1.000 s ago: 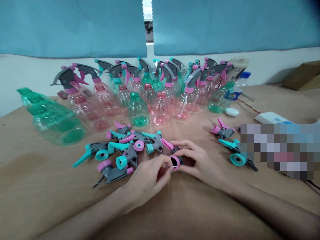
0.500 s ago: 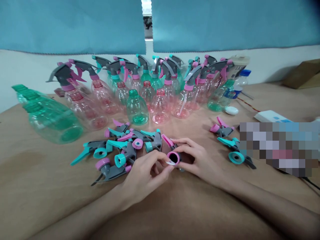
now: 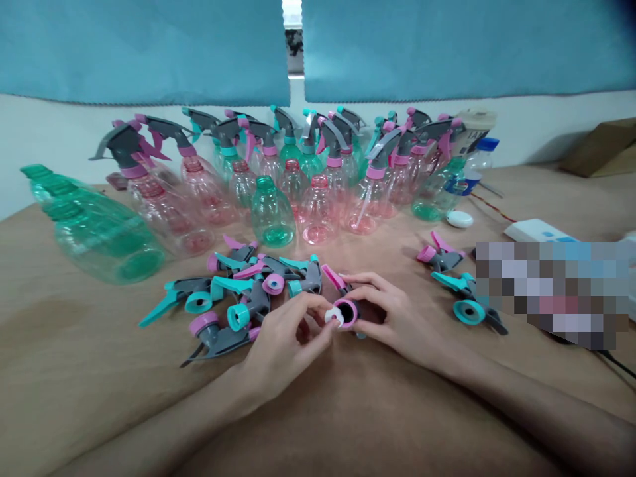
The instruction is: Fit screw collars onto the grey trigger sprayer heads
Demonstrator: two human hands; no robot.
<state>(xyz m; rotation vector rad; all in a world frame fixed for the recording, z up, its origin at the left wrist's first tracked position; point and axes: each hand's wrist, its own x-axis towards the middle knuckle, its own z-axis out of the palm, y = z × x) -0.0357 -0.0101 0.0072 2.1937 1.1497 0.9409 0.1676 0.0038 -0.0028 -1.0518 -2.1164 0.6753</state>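
Note:
Between the thumb and fingers of my left hand (image 3: 291,344) is a small round white disc (image 3: 334,318) with a hole in its middle. It is right beside the open pink collar of a grey and pink spray trigger head (image 3: 346,311). My right hand (image 3: 385,315) grips that head, its dark collar opening turned toward me. Left of my hands lies a heap of loose spray heads (image 3: 251,301) in grey with pink or teal parts. Two more, a pink one (image 3: 441,255) and a teal one (image 3: 468,310), rest to the right.
Behind the heap stand rows of pink and green bottles, such as an open green bottle (image 3: 273,215); many rear ones carry spray heads. Green bottles (image 3: 104,232) lean at the left. A white oval object (image 3: 460,219), a white box (image 3: 541,232) and a cardboard box (image 3: 601,149) are on the right.
The white disc has turned from nearly edge-on to facing me, shifting slightly left of the pink collar. My right hand keeps its hold on the spray head.

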